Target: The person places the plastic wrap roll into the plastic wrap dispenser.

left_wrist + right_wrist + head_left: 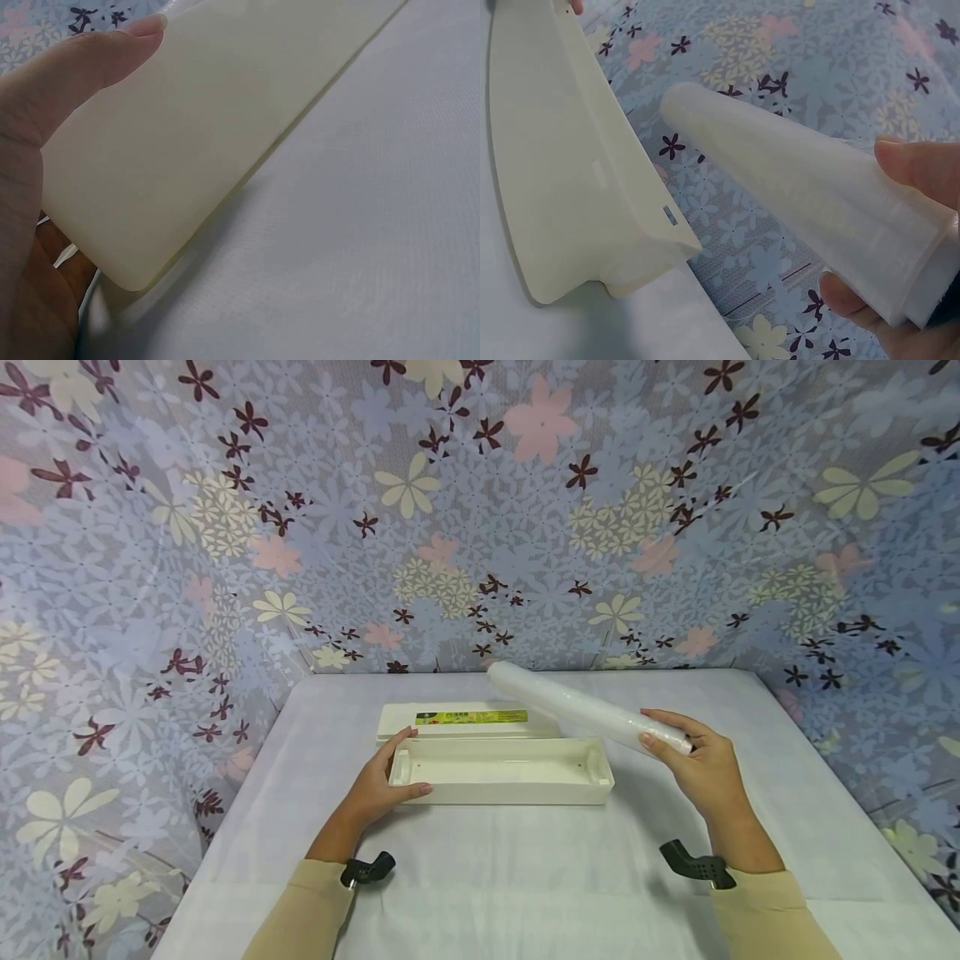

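A long cream plastic box (pixel 510 793) lies on the table with its hollow side up and nothing inside. My left hand (pixel 382 777) grips its left end, thumb on the front wall and fingers behind. In the left wrist view the thumb presses the box's smooth wall (pixel 172 157). My right hand (pixel 701 768) holds a roll of clear plastic wrap (pixel 585 702) by its right end, thumb and fingers around it. The roll is raised and slants, its far end pointing up and left behind the box. In the right wrist view the roll (pixel 795 187) stands apart from the box (pixel 562 150).
Behind the box lies a cream lid (pixel 465 731) with a green and yellow label (pixel 472 717). A white cloth (pixel 510 877) covers the table. Flower-patterned fabric (pixel 480 527) hangs at the back and both sides. Each wrist wears a black mount (pixel 367 868).
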Motion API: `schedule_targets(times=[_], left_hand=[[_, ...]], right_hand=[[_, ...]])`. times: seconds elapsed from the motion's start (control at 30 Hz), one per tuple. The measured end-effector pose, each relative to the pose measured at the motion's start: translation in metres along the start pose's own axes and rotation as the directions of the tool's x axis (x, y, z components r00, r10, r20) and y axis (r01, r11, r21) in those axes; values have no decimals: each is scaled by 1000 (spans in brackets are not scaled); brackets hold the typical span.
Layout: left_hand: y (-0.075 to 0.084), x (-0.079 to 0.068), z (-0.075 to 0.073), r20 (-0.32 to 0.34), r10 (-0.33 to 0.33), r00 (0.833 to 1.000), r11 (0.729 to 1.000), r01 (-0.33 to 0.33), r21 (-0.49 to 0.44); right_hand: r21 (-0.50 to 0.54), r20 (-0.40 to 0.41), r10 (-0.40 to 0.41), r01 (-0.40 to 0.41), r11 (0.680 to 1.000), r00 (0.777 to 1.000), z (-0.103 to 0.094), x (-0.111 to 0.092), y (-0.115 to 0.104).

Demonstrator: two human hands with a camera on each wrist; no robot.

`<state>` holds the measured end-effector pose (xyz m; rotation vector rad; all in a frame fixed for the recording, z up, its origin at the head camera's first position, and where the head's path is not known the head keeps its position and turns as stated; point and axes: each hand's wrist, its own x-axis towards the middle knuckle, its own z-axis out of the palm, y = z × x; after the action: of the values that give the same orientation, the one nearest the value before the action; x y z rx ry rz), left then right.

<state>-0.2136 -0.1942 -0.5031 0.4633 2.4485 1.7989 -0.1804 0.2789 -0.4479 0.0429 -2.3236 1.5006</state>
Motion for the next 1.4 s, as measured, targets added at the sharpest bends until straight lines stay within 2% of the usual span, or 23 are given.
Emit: schedule_targets(times=[0.6,0.87,1.03,1.27,1.4], left_hand=[[3,0,0,7,-12,1000,1000,12,28],[-29,10,-1,-13,-40,999,998,40,57],[-35,10,-2,-17,-18,1000,998,19,61],[2,-1,0,8,-24,1000,999,24,23],[3,0,0,9,-29,1000,999,28,15]], right_hand=[[32,7,-17,17,999,1000,2,1,2],[23,14,-4,4,1000,1000,2,2,4],[14,17,-2,2,1000,1000,3,1,2],[24,25,7,-7,1000,1000,3,-1,0],[29,26,-3,2,1000,1000,4,-1,0]])
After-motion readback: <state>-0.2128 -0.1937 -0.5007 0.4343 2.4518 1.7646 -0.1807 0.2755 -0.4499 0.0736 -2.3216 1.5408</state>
